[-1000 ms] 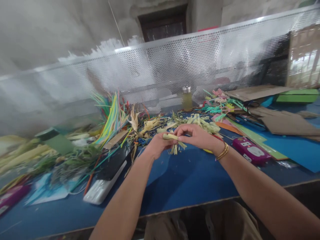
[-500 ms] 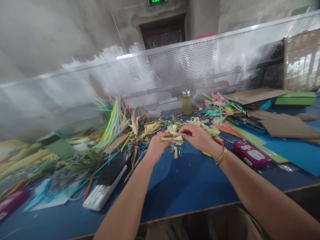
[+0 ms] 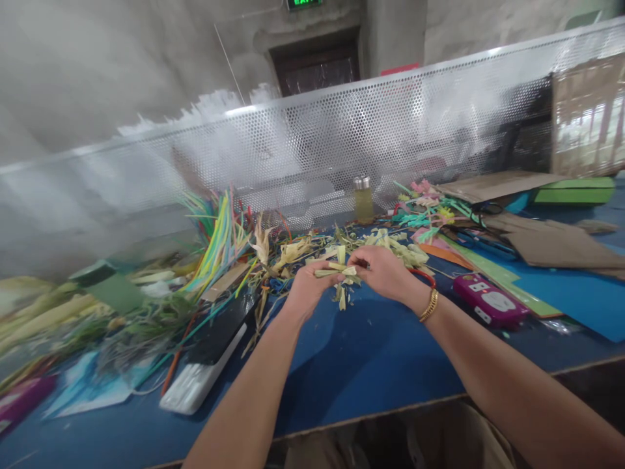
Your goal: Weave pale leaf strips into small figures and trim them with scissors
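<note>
My left hand pinches a pale green-yellow bundle of corn husk strips between thumb and fingers, just above the blue table. Against the bundle's right end, the fingertips of my right hand are closed on a husk strip. One strip stands up from the bundle and another hangs below it. Behind my hands lie loose corn husk pieces. Red-handled scissors, partly hidden, rest beside my right wrist.
Coloured stems and a black-and-white device lie to the left. On the right are a purple case, coloured sheets and cardboard. A bottle stands before the perforated metal screen.
My right fingertips have come in closer against the bundle. A husk strip now stands more upright between my hands. The view has shifted slightly.
</note>
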{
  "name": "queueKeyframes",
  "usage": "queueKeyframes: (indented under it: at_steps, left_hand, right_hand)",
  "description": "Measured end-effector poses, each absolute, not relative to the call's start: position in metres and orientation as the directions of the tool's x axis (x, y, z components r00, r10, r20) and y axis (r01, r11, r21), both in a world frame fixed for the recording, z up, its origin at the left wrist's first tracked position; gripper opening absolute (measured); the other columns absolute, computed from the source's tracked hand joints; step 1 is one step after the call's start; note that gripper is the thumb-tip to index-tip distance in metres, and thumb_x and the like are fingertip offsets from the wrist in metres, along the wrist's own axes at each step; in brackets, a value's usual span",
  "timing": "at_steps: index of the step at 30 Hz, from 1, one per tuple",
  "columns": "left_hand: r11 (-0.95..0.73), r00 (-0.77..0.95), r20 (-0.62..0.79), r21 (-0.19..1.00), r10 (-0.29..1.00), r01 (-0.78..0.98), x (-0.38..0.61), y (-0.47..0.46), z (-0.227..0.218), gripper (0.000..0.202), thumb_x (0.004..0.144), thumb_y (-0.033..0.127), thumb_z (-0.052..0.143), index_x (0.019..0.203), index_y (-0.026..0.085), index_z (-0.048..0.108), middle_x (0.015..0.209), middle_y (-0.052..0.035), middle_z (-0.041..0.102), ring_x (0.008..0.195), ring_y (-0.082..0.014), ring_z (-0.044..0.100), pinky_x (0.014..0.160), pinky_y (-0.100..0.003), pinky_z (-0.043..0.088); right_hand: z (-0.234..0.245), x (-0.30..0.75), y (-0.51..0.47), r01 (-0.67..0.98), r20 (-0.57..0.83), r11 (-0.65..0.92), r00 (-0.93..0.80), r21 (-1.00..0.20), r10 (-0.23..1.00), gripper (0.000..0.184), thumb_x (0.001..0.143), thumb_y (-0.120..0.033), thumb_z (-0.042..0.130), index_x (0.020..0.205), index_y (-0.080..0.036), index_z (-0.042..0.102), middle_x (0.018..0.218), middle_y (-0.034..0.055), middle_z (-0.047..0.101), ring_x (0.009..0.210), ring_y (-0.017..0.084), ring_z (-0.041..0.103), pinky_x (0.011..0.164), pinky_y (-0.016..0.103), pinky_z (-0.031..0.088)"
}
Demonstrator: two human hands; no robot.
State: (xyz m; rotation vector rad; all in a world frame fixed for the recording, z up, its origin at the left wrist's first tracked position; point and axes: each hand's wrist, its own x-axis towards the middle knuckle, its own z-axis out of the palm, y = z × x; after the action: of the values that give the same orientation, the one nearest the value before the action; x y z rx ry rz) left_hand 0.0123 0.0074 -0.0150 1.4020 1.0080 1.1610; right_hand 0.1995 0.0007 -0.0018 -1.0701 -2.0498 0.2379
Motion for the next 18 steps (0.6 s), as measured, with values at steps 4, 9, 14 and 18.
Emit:
queueKeyframes:
  at_steps: [4, 9, 14, 18]
  left_hand:
    - [-0.114, 0.192, 0.114, 0.993, 0.975, -0.010, 0.0128, 0.0078, -0.0167, 0.030, 0.053, 0.026, 0.086, 0.079, 0.018, 0.074, 0.071, 0.0005, 0.068, 0.062, -0.0094, 0.056, 0.065, -0.022, 0.043]
    - [-0.070, 0.181, 0.078, 0.996, 0.980, -0.049, 0.0176, 0.0051, -0.0162, 0.029, 0.053, 0.030, 0.086, 0.074, 0.017, 0.072, 0.068, 0.0001, 0.066, 0.060, -0.0086, 0.054, 0.064, -0.022, 0.044]
    - [-0.020, 0.157, 0.033, 0.996, 0.987, -0.086, 0.0220, 0.0021, -0.0158, 0.032, 0.050, 0.033, 0.087, 0.069, 0.015, 0.069, 0.065, 0.0002, 0.062, 0.059, -0.0081, 0.052, 0.061, -0.021, 0.044]
    - [-0.013, 0.139, 0.028, 0.994, 0.990, -0.108, 0.0218, 0.0047, -0.0188, 0.031, 0.051, 0.034, 0.086, 0.067, 0.015, 0.067, 0.064, 0.0000, 0.060, 0.057, -0.0082, 0.050, 0.058, -0.022, 0.042]
  right_hand:
    - [-0.0002, 0.1985, -0.0005, 0.670, 0.582, 0.623, -0.337, -0.404, 0.740, 0.009, 0.080, -0.014, 0.060, 0.072, -0.016, 0.058, 0.073, 0.0013, 0.060, 0.071, 0.013, 0.050, 0.065, 0.025, 0.031]
    - [0.0036, 0.1983, -0.0028, 0.702, 0.585, 0.627, -0.366, -0.337, 0.724, 0.016, 0.083, -0.018, 0.059, 0.068, -0.016, 0.056, 0.068, 0.0016, 0.056, 0.069, 0.014, 0.048, 0.064, 0.026, 0.030]
    - [0.0037, 0.1991, -0.0027, 0.718, 0.565, 0.622, -0.386, -0.313, 0.729, 0.016, 0.084, -0.021, 0.060, 0.069, -0.017, 0.060, 0.071, 0.0036, 0.059, 0.071, 0.015, 0.051, 0.066, 0.028, 0.032]
    - [0.0024, 0.2003, -0.0017, 0.657, 0.540, 0.616, -0.358, -0.434, 0.762, 0.011, 0.083, -0.023, 0.062, 0.073, -0.017, 0.064, 0.073, 0.0033, 0.063, 0.071, 0.015, 0.054, 0.066, 0.027, 0.036]
